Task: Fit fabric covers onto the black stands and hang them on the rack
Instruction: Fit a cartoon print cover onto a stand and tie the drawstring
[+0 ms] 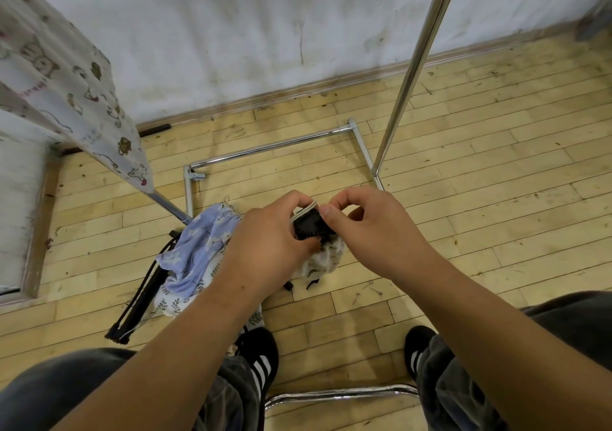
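Head view, left hand, right hand pinching black stand, cover below

Stained white wall meets scuffed yellow plank floor.

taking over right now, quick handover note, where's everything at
Left hand grips the top of a black stand; right hand pinches the same top.
A cream patterned cover is bunched under it, not yet fully on.
Done: one cartoon-print cover hangs at the left side of the rack.
Left: finish this cover and hang it. A blue cloth lies heaped on the floor over spare stands, still to do.
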Available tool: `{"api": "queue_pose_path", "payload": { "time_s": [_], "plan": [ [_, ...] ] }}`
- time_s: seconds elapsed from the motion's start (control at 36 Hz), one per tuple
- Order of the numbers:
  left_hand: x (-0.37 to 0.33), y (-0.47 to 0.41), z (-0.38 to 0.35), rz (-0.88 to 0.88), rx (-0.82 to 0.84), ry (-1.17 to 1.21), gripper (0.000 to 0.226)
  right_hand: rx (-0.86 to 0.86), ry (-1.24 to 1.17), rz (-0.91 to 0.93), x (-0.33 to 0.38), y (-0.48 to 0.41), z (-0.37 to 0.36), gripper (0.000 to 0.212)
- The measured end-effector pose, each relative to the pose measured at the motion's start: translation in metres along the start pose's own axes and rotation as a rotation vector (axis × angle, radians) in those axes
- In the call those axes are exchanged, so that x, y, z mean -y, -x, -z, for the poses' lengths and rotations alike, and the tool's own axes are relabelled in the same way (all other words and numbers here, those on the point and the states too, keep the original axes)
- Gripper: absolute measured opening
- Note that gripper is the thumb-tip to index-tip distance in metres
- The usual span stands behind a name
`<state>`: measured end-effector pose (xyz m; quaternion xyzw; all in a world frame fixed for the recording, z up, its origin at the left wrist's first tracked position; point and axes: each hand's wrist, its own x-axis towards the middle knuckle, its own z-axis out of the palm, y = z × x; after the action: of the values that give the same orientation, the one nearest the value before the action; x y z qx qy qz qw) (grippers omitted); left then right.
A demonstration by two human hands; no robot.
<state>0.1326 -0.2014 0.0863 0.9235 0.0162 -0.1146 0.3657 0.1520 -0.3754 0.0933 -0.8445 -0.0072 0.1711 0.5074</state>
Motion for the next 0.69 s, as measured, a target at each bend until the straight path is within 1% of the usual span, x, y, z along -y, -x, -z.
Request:
{"api": "queue_pose_path", "payload": {
  "time_s": [0.14,0.25,0.33,0.47,0.58,0.69],
  "plan": [
    [-0.005,-0.003,-0.003,0.016,-0.009,-0.022,0.032,0.011,-0.025,0.007,0.004,0.001,0.002,0.018],
    [-0.007,-0.004,-0.004,0.022,-0.017,-0.05,0.031,0.039,-0.052,0.023,0.005,0.004,0.0,0.012],
    [-0.008,-0.003,-0.003,0.003,0.019,-0.053,0.031,0.041,-0.039,0.051,0.003,0.004,0.0,0.009],
    [-0.009,-0.002,0.001,0.016,0.092,0.127,0.038,0.061,-0.11,0.08,0.006,0.003,0.001,0.015],
    [-0.011,-0.001,0.004,0.008,0.105,0.235,0.029,0.032,-0.115,0.104,0.005,0.003,0.003,0.018],
    [-0.009,-0.002,0.006,-0.007,0.053,0.279,0.02,0.083,-0.078,0.113,0.004,0.005,0.001,0.018]
  ]
}}
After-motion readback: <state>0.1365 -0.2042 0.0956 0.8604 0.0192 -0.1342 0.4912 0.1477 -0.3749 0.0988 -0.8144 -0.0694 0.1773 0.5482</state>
